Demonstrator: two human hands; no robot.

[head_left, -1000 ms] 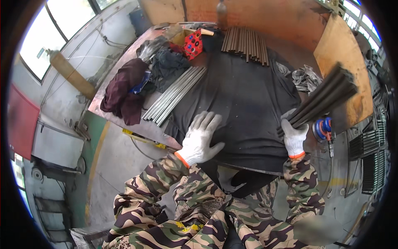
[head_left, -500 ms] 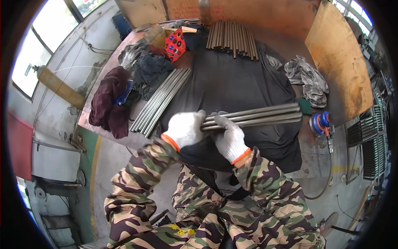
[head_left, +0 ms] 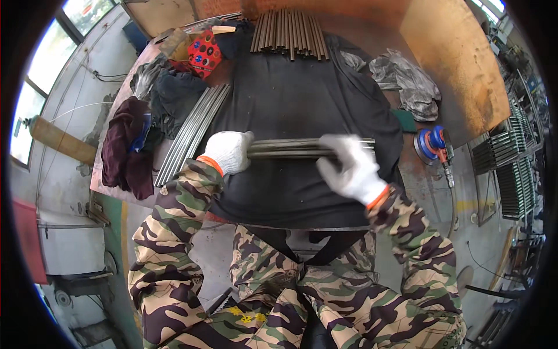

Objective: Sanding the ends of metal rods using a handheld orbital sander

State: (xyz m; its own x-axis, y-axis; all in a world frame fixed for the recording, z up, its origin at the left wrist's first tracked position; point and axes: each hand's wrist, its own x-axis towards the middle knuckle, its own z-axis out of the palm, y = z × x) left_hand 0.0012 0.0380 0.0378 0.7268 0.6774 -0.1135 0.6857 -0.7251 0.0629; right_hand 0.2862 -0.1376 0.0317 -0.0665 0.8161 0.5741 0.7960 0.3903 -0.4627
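Observation:
A small bundle of metal tubes [head_left: 285, 148] lies level above the black cloth [head_left: 285, 99] on the table. My left hand [head_left: 228, 152], in a white knitted glove with an orange cuff, is closed around the left end of the bundle. Over its right part is my right hand [head_left: 353, 171], gloved the same way and slightly blurred. The thumb and fingers of that hand are spread apart, and the tube ends show just beyond it. Whether its fingers touch the tubes is hard to make out.
Shiny tubes [head_left: 195, 131] lie in a row at left, beside dark crumpled clothes [head_left: 125, 151]. Brownish tubes [head_left: 289, 35] lie at the back. A red patterned box [head_left: 204, 54] stands at back left. On the right are grey crumpled cloth [head_left: 407, 84], a green pad [head_left: 403, 120] and a blue sander [head_left: 429, 145].
The bundle has shifted left and now lies level. My right hand has moved from beside the left hand toward the right end, its fingers spreading. The view has shifted too.

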